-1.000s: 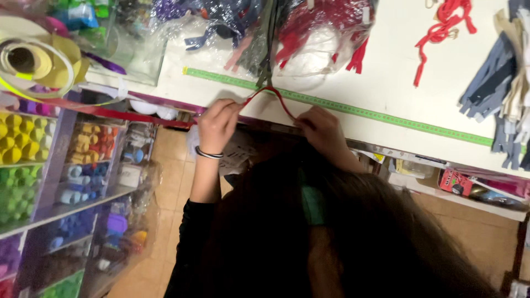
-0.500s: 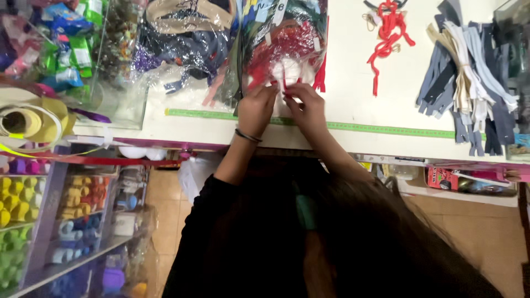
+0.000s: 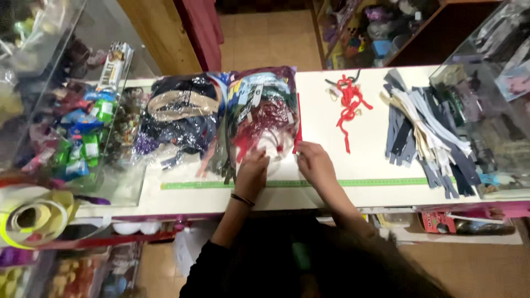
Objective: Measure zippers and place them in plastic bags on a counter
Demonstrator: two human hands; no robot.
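Observation:
A clear plastic bag [image 3: 264, 118] stuffed with coloured zippers lies on the white counter [image 3: 364, 160]. My left hand [image 3: 253, 172] rests on the bag's near edge, fingers curled on the plastic. To its right, my right hand [image 3: 313, 161] pinches the lower end of a red zipper [image 3: 298, 124] that runs up along the bag's right side. A second bag [image 3: 179, 118] of dark and beige zippers sits left of the first one.
A green measuring strip [image 3: 353, 182] runs along the counter's front. A red cord bundle [image 3: 348, 102] and a fan of grey, white and blue zippers [image 3: 428, 132] lie to the right. Clear display cases [image 3: 55, 105] flank both ends. A tape roll [image 3: 27, 218] sits lower left.
Both hands moved from below the counter edge up onto the bag of zippers. The red zipper that was held stretched between them now lies along the bag's right side.

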